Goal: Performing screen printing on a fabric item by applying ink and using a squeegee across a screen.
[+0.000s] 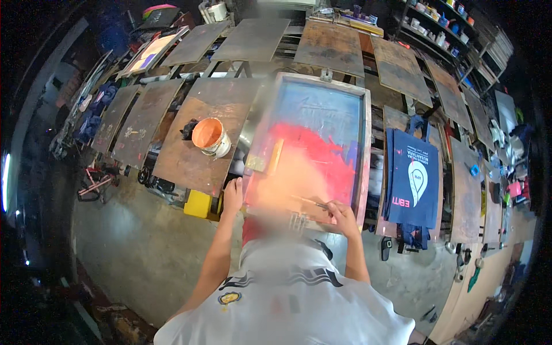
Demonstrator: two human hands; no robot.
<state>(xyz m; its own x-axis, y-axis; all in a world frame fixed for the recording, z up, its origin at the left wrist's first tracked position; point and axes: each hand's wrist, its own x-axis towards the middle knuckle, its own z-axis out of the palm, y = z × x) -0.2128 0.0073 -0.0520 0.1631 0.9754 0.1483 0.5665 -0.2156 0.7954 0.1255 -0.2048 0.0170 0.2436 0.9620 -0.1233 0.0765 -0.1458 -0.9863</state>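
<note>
A screen printing frame lies before me, its mesh blue at the far end and smeared with red and orange ink nearer me. My left hand grips the near left edge of the frame; its fingertips are partly hidden. In my right hand is a thin stick-like tool, pinched over the orange ink at the near right. Whether it is a brush or a small spatula, I cannot make out. A yellowish squeegee rests at the left side of the mesh.
Left of the frame, an orange-smeared ink tub stands on a brown board. Dark blue printed tote bags lie on a board to the right. More boards line the far side, with shelves of bottles beyond.
</note>
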